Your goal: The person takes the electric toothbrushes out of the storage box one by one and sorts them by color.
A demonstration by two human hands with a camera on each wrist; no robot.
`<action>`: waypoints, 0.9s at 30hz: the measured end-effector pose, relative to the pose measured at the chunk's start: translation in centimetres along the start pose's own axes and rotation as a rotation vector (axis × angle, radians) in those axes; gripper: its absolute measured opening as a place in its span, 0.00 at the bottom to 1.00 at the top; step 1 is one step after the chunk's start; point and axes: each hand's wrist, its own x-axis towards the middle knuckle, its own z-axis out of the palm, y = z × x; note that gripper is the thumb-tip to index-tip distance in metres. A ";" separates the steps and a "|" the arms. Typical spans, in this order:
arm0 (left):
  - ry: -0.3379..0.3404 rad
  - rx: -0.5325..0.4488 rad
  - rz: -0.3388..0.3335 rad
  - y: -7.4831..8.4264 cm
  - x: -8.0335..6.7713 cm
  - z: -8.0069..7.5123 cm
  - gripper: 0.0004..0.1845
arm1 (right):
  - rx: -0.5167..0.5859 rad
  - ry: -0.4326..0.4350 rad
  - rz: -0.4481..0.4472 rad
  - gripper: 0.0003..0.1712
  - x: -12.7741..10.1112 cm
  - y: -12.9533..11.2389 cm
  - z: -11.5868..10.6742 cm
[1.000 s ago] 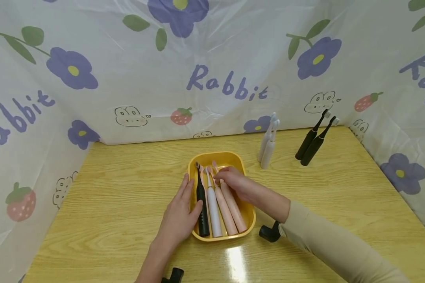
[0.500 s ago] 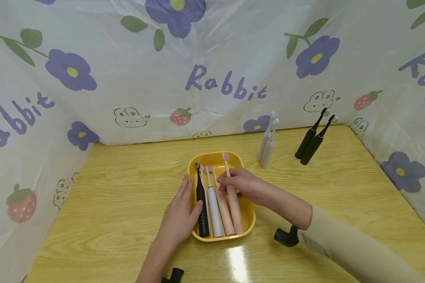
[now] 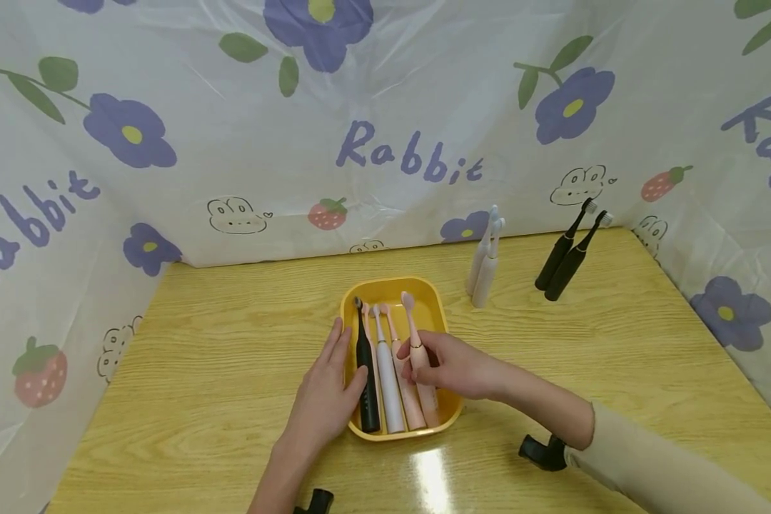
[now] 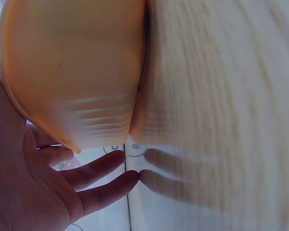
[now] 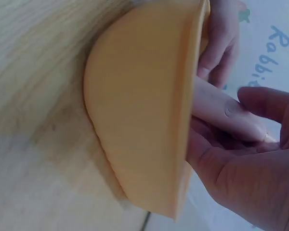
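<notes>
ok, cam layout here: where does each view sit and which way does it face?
Head: above, facing forward and down at the yellow tray; left hand, right hand, both forearms show.
Left wrist: low beside the tray's outer wall; palm and fingers show.
Right wrist: low at the opposite wall; hand grips a pink toothbrush.
All three share the tray.

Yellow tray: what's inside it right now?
The yellow tray holds four electric toothbrushes: black, white, pink and a second pink one gripped by the right hand. That hand covers the tray floor beneath.
</notes>
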 end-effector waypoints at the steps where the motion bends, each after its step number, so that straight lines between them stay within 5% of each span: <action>1: 0.000 -0.001 0.001 0.0 0.0 0.0 0.38 | -0.051 0.002 -0.015 0.14 -0.3 -0.1 0.0; 7: 0.007 -0.004 0.015 0.0 0.0 0.0 0.38 | -0.266 0.075 -0.071 0.12 -1.7 -0.4 0.5; 27: 0.009 -0.004 0.009 0.1 -0.1 0.0 0.38 | -0.037 0.374 -0.204 0.18 -4.3 -0.4 -4.0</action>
